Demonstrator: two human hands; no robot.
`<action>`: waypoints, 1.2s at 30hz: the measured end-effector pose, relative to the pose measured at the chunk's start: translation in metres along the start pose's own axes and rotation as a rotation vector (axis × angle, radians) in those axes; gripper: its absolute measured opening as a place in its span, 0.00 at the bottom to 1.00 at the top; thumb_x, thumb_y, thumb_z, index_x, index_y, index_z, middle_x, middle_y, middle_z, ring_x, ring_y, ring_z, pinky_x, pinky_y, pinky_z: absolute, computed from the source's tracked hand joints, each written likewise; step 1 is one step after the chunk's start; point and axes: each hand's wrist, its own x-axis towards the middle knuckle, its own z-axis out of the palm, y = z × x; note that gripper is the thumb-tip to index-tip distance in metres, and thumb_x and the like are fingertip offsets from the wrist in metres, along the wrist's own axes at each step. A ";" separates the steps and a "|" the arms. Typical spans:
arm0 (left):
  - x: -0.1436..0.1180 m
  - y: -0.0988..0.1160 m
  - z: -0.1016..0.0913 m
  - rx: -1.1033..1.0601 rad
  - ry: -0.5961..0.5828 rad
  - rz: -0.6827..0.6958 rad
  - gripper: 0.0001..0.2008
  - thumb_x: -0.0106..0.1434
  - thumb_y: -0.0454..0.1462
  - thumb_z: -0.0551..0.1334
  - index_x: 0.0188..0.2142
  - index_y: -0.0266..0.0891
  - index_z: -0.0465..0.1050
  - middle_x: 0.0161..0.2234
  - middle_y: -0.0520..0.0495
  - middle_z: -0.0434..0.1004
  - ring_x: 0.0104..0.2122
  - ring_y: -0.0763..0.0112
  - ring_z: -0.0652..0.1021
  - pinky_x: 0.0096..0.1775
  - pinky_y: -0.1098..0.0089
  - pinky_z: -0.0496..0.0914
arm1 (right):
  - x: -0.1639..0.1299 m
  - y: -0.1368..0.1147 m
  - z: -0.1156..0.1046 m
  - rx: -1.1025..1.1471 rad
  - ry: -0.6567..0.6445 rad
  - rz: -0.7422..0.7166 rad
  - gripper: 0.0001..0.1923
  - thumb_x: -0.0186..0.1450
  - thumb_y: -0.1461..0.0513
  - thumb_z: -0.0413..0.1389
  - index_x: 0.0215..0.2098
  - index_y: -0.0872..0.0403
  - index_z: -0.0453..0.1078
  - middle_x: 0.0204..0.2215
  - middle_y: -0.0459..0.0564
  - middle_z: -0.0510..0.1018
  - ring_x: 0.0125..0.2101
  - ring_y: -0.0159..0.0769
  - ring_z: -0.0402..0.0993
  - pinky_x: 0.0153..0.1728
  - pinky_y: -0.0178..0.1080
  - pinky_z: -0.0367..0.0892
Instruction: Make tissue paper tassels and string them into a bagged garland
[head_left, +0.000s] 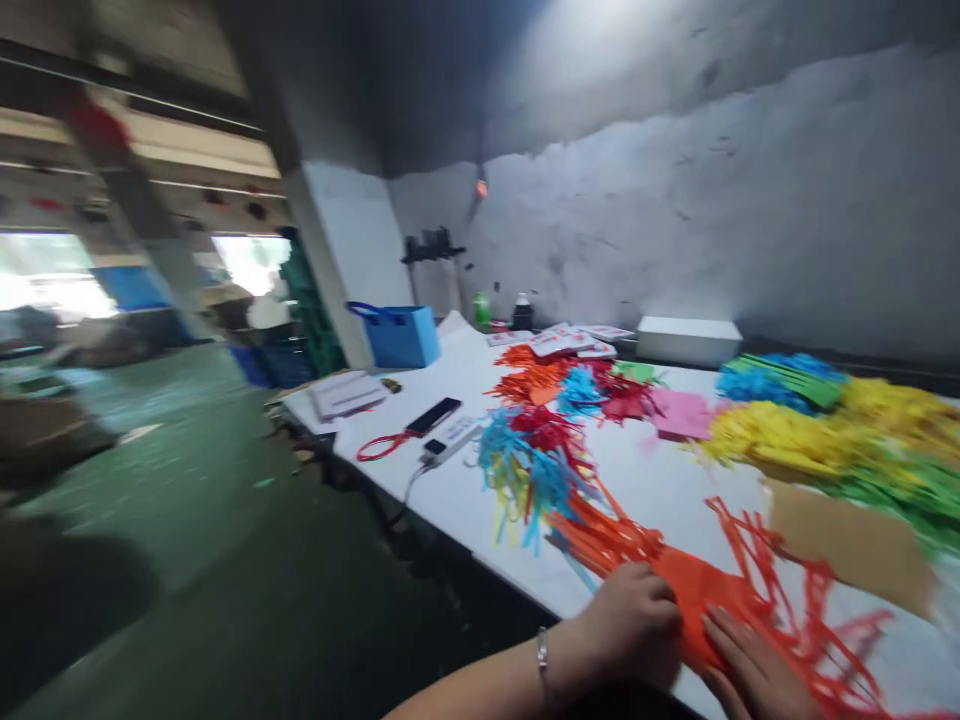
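Both hands rest close together on an orange cut paper (701,590) at the near edge of the white table (660,480). Left hand (630,620), with a bracelet (541,655) at the wrist, pinches its folded part; right hand (754,665) lies flat on it. Beyond the hands lie more coloured paper fringes (532,455), and further left scissors (382,445) and a phone (433,415).

I see a long white table (660,480) running from the near right to the far left, strewn with cut paper fringes: an orange-red piece (720,590) at the near edge, blue and red tassels (532,460) in the middle, yellow and green heaps (840,440) to the right. Toward the far left lie red scissors (382,445), a black phone (433,415), a white power strip (452,441), stacked papers (346,395) and a blue basket (401,335). A white box (686,340) sits at the far edge and a tan sheet (847,545) near right.
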 end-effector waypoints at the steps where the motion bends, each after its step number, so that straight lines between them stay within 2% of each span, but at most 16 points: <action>1: 0.000 -0.003 0.004 -0.022 -0.001 0.024 0.11 0.70 0.43 0.61 0.47 0.40 0.74 0.45 0.44 0.78 0.38 0.66 0.79 0.41 0.61 0.76 | -0.009 -0.002 -0.005 -0.060 -0.009 -0.049 0.15 0.67 0.54 0.59 0.50 0.47 0.76 0.48 0.52 0.82 0.44 0.47 0.82 0.41 0.41 0.81; 3: -0.001 -0.010 0.010 -0.054 0.015 0.046 0.05 0.69 0.37 0.62 0.41 0.38 0.75 0.40 0.46 0.79 0.37 0.66 0.78 0.41 0.62 0.74 | -0.017 -0.011 -0.010 -0.118 -0.013 -0.069 0.14 0.70 0.58 0.55 0.51 0.50 0.75 0.50 0.53 0.81 0.47 0.46 0.81 0.46 0.41 0.79; 5: -0.003 -0.014 0.014 -0.080 0.049 0.041 0.02 0.65 0.32 0.63 0.36 0.39 0.75 0.37 0.45 0.80 0.37 0.64 0.77 0.41 0.62 0.73 | -0.015 -0.021 -0.014 -0.110 0.012 0.001 0.12 0.72 0.61 0.51 0.47 0.51 0.76 0.46 0.53 0.83 0.46 0.43 0.81 0.46 0.40 0.79; 7: -0.007 -0.015 0.014 -0.112 0.079 0.027 0.05 0.61 0.29 0.65 0.35 0.40 0.74 0.36 0.46 0.81 0.37 0.63 0.77 0.41 0.62 0.72 | -0.008 -0.029 -0.016 -0.102 0.021 0.072 0.12 0.73 0.62 0.50 0.44 0.52 0.76 0.43 0.53 0.83 0.44 0.43 0.82 0.45 0.42 0.79; 9: -0.010 -0.016 0.011 -0.145 0.097 0.013 0.07 0.59 0.28 0.66 0.35 0.40 0.74 0.37 0.47 0.81 0.37 0.63 0.76 0.41 0.63 0.71 | -0.001 -0.035 -0.019 -0.106 0.009 0.112 0.11 0.72 0.61 0.51 0.46 0.53 0.75 0.42 0.55 0.83 0.43 0.45 0.82 0.44 0.45 0.80; 12: -0.011 -0.017 0.007 -0.206 0.101 -0.007 0.06 0.63 0.29 0.65 0.37 0.41 0.74 0.38 0.48 0.81 0.38 0.64 0.77 0.42 0.64 0.70 | 0.007 -0.039 -0.022 -0.088 -0.027 0.132 0.10 0.72 0.62 0.52 0.48 0.53 0.73 0.43 0.56 0.81 0.44 0.47 0.80 0.44 0.48 0.79; 17: -0.008 -0.017 0.001 -0.301 0.095 -0.050 0.06 0.68 0.30 0.60 0.35 0.41 0.74 0.36 0.48 0.82 0.36 0.65 0.76 0.40 0.66 0.68 | 0.012 -0.039 -0.028 0.054 -0.067 0.195 0.09 0.71 0.68 0.50 0.42 0.53 0.72 0.39 0.53 0.80 0.42 0.43 0.78 0.43 0.45 0.76; 20: -0.007 -0.014 -0.005 -0.340 0.034 -0.079 0.08 0.68 0.30 0.57 0.36 0.41 0.73 0.38 0.47 0.81 0.37 0.64 0.76 0.41 0.65 0.68 | 0.013 -0.038 -0.030 0.117 -0.070 0.246 0.09 0.71 0.69 0.51 0.40 0.52 0.71 0.36 0.51 0.78 0.39 0.41 0.76 0.41 0.44 0.74; 24: -0.005 -0.008 -0.014 -0.368 -0.044 -0.108 0.06 0.67 0.31 0.59 0.39 0.41 0.73 0.41 0.46 0.80 0.40 0.62 0.75 0.43 0.63 0.68 | 0.012 -0.037 -0.029 0.166 -0.084 0.307 0.08 0.70 0.69 0.52 0.36 0.52 0.71 0.34 0.50 0.77 0.36 0.41 0.74 0.39 0.43 0.72; 31: -0.003 -0.001 -0.015 -0.342 -0.074 -0.217 0.03 0.65 0.33 0.63 0.38 0.42 0.74 0.42 0.47 0.79 0.42 0.60 0.75 0.45 0.61 0.67 | 0.020 -0.036 -0.034 0.280 -0.167 0.539 0.11 0.65 0.70 0.56 0.27 0.53 0.68 0.29 0.47 0.74 0.34 0.40 0.71 0.37 0.42 0.66; 36: 0.000 0.000 -0.011 -0.281 -0.074 -0.216 0.06 0.68 0.34 0.60 0.36 0.41 0.77 0.41 0.46 0.80 0.41 0.59 0.75 0.44 0.59 0.66 | 0.031 -0.038 -0.042 0.338 -0.237 0.669 0.11 0.63 0.70 0.56 0.25 0.53 0.67 0.28 0.47 0.74 0.34 0.40 0.70 0.37 0.41 0.64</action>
